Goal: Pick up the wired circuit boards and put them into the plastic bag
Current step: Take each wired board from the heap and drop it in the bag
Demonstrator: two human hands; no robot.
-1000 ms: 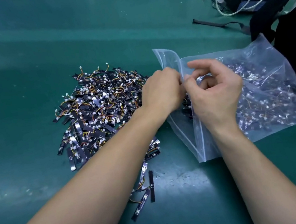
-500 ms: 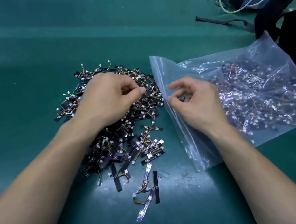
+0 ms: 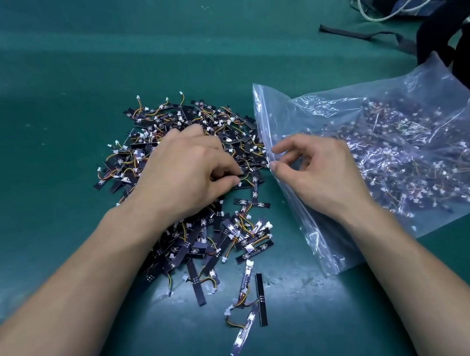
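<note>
The left hand (image 3: 187, 172) is found pressed down into the heap of circuit boards (image 3: 204, 243), fingers curled and thumb closed against them on a small clutch of boards at the heap's right side. The right hand (image 3: 318, 174) rests on the plastic bag (image 3: 400, 110), half curled, with thumb and forefinger tips parted at the bag's mouth. Whether the film is actually pinched cannot be told. The bag lies flat just right of the heap on the green table (image 3: 40, 146) and is already well filled with boards. It is judged that only a modest clutch should be lifted, so that tangled wires drag no stragglers. The bag's lip should be raised and held wide before the boards are carried across.
</note>
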